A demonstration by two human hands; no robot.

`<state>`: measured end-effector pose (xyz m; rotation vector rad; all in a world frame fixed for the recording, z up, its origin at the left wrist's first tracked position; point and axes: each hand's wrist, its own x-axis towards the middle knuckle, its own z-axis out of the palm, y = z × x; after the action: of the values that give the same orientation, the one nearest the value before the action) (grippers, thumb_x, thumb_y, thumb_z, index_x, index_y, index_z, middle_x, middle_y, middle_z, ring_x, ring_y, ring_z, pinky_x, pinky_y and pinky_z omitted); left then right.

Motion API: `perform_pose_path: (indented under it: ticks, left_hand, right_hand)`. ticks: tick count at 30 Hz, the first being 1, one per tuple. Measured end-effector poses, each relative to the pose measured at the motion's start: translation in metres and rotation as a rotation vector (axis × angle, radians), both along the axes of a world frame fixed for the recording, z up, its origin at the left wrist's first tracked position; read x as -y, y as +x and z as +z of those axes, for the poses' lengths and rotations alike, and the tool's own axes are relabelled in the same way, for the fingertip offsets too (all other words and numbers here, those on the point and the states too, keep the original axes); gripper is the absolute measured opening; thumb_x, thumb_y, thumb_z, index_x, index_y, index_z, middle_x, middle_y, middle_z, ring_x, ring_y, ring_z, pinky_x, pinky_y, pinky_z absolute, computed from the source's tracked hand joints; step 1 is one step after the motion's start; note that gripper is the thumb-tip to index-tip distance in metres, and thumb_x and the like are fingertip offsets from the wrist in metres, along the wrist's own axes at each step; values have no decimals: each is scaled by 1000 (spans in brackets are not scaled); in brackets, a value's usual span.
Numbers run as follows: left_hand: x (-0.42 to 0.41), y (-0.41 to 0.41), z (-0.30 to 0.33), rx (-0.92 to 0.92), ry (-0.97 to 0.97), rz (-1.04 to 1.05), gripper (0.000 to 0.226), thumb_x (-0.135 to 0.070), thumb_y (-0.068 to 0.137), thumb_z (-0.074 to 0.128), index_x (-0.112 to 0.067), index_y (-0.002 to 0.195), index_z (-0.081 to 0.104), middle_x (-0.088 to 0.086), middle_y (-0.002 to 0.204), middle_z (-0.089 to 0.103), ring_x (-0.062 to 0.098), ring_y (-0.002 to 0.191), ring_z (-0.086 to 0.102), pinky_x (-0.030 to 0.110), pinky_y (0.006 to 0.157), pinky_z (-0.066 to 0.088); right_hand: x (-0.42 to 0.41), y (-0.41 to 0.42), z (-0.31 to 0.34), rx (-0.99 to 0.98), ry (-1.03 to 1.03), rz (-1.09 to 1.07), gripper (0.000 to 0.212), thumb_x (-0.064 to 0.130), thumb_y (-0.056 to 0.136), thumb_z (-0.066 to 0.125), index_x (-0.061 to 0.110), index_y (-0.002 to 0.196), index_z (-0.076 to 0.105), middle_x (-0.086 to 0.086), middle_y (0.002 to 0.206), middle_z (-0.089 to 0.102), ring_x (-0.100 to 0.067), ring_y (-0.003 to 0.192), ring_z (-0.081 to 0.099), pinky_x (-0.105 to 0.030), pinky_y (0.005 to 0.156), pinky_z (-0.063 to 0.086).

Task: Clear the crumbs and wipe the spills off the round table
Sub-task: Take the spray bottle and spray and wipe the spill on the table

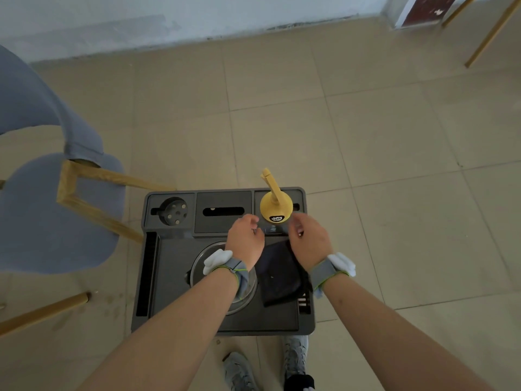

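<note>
Hands: your left hand (244,239) and right hand (308,239) hover side by side over the far part of the grey tray (166,280), fingers loosely curled; neither grasps anything that shows.
Nearest tool: the yellow brush (274,206) stands upright in the tray's far-right slot, just beyond your fingertips. You look about to take it, though that's my read.
Cloth: the dark cloth (279,273) lies folded on the tray, under and between your wrists, untouched.
Bowl: a metal bowl (203,266) sits in the round well below your left wrist, mostly hidden by the arm.
Tray: it rests on the tiled floor (366,136), your shoes at its near edge.
Round table: not in view. A blue chair (42,207) stands at the left, wooden legs at the far right; no tabletop shows.
Progress: judging by this, you're at the very start. Tools all in their slots, no crumbs cleared, no spills wiped that can be seen.
Left to do: pick up brush and cloth, get to the table, sweep, then wipe.
</note>
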<state>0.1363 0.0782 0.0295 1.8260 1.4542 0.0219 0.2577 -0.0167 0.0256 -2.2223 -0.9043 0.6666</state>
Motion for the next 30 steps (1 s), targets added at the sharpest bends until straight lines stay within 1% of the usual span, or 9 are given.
perform_pose_path:
  ticks: [2,6,9,14,19,23,26,28,30]
  left_hand:
    - [8,-3,-6,-106,-2,-3,23,-8,92,51,-9,113,61,12,111,64,30,104,60,32,81,44]
    - [28,-13,-20,-259,-19,-122,32,-15,94,54,-9,126,56,14,127,55,35,113,57,39,93,47]
    - [37,-20,-32,-303,-17,-274,45,-23,97,53,-13,140,46,11,136,48,35,119,53,40,95,46]
    - [43,-22,-46,-321,26,-360,48,-31,95,59,-17,140,46,9,135,47,34,117,53,41,91,49]
    - [47,-13,-54,-356,10,-342,51,-42,92,63,-18,134,50,9,128,51,35,117,49,43,92,48]
    - [44,-8,-54,-328,-17,-360,36,-44,92,57,-19,118,60,9,113,63,35,107,58,41,84,49]
    - [46,-8,-45,-256,-58,-288,29,-40,89,55,-19,108,63,9,111,59,34,108,53,38,84,45]
    - [44,-12,-35,-185,-108,-265,23,-40,84,55,-19,91,60,7,103,54,32,104,53,35,78,42]
    - [39,-19,-22,-129,-156,-292,21,-42,79,51,-23,72,47,1,90,47,30,94,55,32,70,38]
  right_hand:
    - [-12,7,1,-19,44,-39,48,29,89,65,18,134,52,-5,125,58,-23,113,56,-31,93,44]
    - [-36,13,0,-20,38,92,86,48,84,68,30,153,20,-2,160,23,-22,145,24,-40,115,25]
    - [-55,18,0,-28,69,140,87,54,83,65,37,153,16,1,163,18,-20,148,20,-42,118,24]
    - [-69,22,0,4,91,220,72,53,89,59,39,150,25,6,160,28,-17,146,25,-45,117,27]
    - [-71,23,-3,50,132,287,58,44,94,55,35,148,35,8,148,47,-17,134,43,-43,109,37]
    - [-74,14,-1,26,143,229,52,50,96,43,48,145,24,11,105,65,-15,95,58,-30,82,45]
    - [-71,12,2,22,167,189,51,51,97,39,49,143,20,13,98,68,-12,87,60,-34,78,49]
    - [-72,11,7,36,183,157,50,51,96,37,46,144,23,16,84,64,-5,76,56,-31,70,45]
    - [-73,8,16,56,216,144,50,51,96,37,44,145,27,11,84,65,-9,73,56,-29,68,43]
